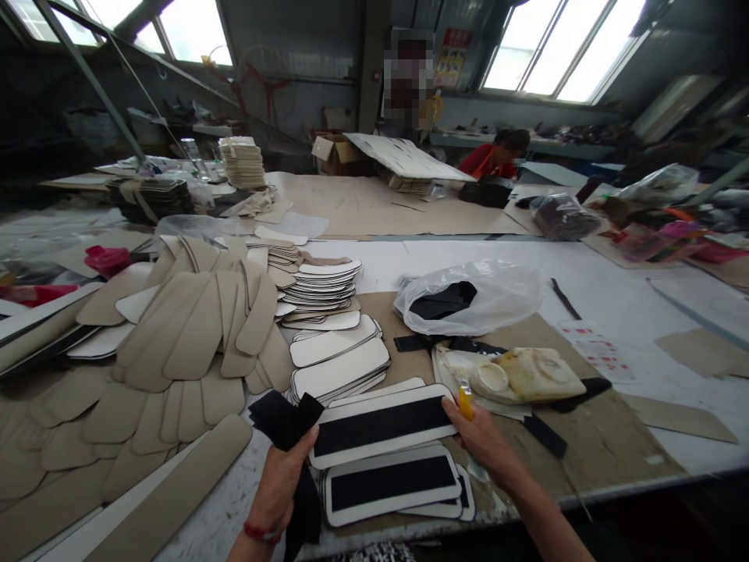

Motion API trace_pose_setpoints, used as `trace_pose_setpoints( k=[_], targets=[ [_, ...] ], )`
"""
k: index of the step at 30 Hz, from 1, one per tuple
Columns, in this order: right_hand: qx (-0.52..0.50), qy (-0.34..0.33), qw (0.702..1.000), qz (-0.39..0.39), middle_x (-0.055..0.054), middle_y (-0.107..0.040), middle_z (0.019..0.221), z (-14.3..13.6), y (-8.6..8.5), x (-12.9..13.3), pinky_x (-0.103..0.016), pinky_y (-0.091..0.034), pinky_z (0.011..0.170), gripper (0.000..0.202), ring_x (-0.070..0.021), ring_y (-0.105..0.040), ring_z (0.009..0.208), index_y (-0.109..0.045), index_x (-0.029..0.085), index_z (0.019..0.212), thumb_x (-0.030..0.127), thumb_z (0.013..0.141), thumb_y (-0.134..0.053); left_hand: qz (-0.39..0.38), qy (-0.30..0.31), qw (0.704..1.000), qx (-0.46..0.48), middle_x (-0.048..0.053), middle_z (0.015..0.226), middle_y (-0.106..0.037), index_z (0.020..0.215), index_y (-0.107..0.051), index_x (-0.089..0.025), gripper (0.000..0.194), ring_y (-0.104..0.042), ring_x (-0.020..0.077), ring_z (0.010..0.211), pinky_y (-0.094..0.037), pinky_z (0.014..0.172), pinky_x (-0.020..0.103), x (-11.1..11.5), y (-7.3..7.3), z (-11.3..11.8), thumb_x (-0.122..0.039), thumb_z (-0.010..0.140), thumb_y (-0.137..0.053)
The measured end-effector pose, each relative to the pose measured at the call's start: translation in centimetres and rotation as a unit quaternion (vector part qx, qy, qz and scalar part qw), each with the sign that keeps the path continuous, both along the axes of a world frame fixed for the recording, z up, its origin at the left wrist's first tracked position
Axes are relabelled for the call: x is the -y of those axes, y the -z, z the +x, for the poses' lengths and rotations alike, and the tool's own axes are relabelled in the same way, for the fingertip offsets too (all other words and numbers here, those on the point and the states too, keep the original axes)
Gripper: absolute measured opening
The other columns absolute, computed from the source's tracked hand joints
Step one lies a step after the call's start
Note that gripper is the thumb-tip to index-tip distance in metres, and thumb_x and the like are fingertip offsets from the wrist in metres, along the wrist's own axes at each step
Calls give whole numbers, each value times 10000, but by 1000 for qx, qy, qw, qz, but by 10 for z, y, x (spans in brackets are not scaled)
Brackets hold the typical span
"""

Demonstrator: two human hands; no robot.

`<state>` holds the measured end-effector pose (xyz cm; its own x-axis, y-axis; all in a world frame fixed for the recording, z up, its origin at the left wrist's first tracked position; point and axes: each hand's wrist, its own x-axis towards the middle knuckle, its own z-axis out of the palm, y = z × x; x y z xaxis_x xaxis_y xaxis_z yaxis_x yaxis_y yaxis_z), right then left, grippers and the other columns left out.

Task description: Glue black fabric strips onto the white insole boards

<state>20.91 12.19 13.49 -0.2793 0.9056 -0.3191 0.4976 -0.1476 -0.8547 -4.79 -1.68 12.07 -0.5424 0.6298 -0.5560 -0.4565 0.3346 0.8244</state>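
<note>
A long white panel point(374, 400) with rounded corners carries a black strip point(380, 425) along its middle. At its left end, my left hand point(281, 478) is closed on black fabric strips point(284, 417), some of which hang below the wrist. The fingertips of that hand meet the panel's edge. My right hand point(483, 437) pinches the panel's right end, along with a small yellow tool point(465, 400) with a silvery tip; its exact kind is unclear. Nearer to me lie similar panels point(393, 511) with black strips, overlapping one another.
Stacked white panels point(339, 371) stand beyond my hands. Many beige pieces point(193, 336) spread over the left side. On the right are a clear plastic bag point(503, 293) with black material, a stained yellowish container point(538, 373) and a black scrap point(544, 435). A person in red point(488, 160) sits farther back.
</note>
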Motion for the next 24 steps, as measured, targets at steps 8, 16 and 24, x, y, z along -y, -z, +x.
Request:
trace_pose_setpoints(
  k=[8,16,24],
  targets=[
    [36,3,999,23,5,-523,575,1,-4,8,-236,-359,421,317,-144,-484,509,-449,219,655,512,768,-406,-1,-14,1000,-1,59,1178,-579,1098,-566,-205,479,-436,228,1174,-294,1027,371,5,3,2,-343,651,-669],
    [3,26,1000,7,9,-522,586,8,-2,12,-238,-375,437,344,-137,-488,506,-454,216,675,540,774,-397,9,-10,999,33,42,1059,-648,1080,-578,-226,431,-485,209,1128,-323,1014,352,4,-7,12,-299,664,-660],
    [-24,55,998,-12,32,-469,562,10,-4,14,-225,-366,425,318,-118,-444,478,-429,223,660,521,770,-412,-21,-35,998,50,37,1021,-663,1084,-576,-215,418,-570,225,1015,-433,928,354,0,-18,21,-294,679,-643]
  ],
)
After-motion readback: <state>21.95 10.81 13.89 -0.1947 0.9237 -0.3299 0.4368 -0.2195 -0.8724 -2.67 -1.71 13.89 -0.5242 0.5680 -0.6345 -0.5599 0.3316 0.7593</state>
